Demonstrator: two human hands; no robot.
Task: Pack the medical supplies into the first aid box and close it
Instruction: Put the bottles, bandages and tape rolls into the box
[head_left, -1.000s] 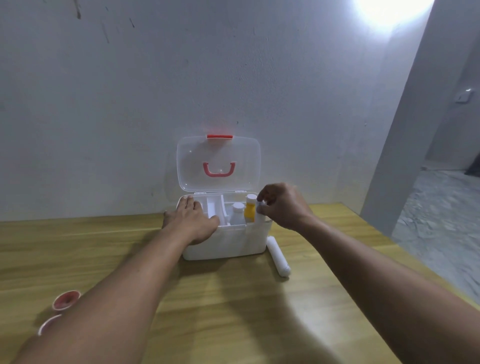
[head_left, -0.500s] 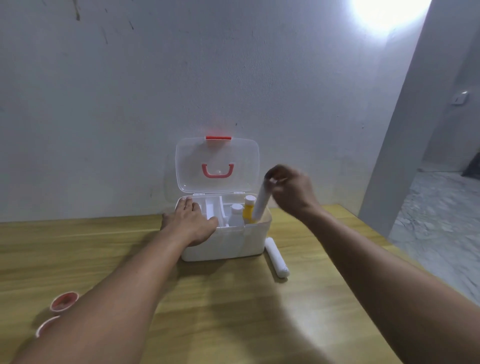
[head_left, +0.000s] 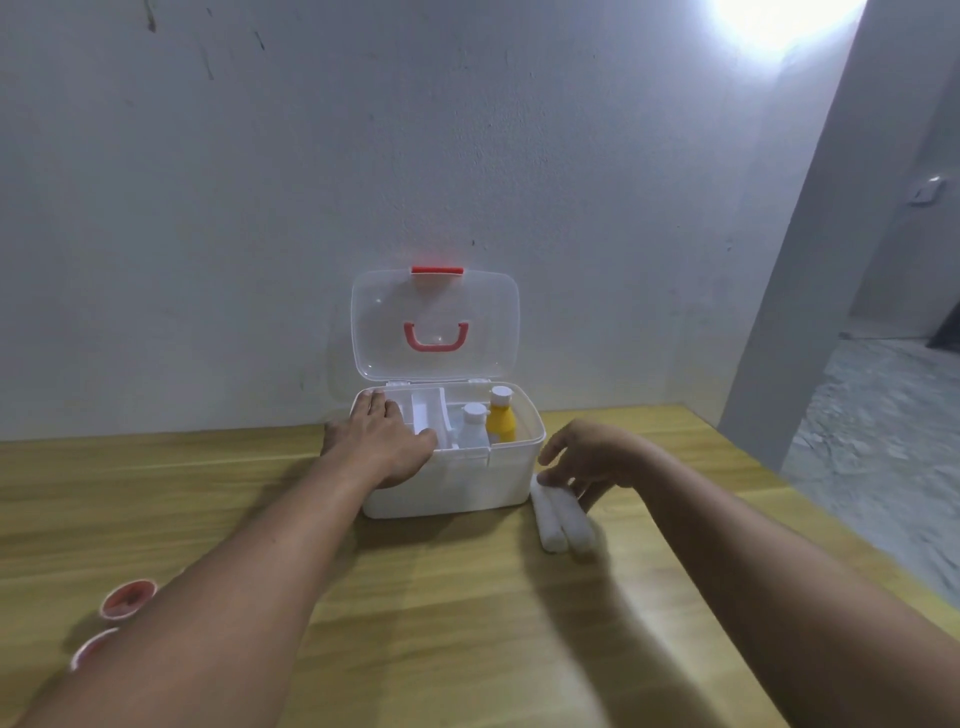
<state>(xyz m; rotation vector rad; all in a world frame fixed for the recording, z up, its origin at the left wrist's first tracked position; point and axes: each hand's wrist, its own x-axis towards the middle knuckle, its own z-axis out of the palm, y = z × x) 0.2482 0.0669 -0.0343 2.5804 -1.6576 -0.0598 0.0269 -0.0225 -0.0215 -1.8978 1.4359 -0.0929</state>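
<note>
Head view: two gauze rolls (head_left: 562, 518) lie side-by-side, pointing toward camera.

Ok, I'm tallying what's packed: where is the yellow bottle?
The yellow bottle stands upright inside the open first aid box, in its right rear part, just right of the white bottle.

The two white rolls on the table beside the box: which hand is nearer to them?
Right. The right hand is just above the far ends of the two white rolls, fingers spread, seemingly touching them. The left hand rests on the first aid box rim, across the box from them.
</note>
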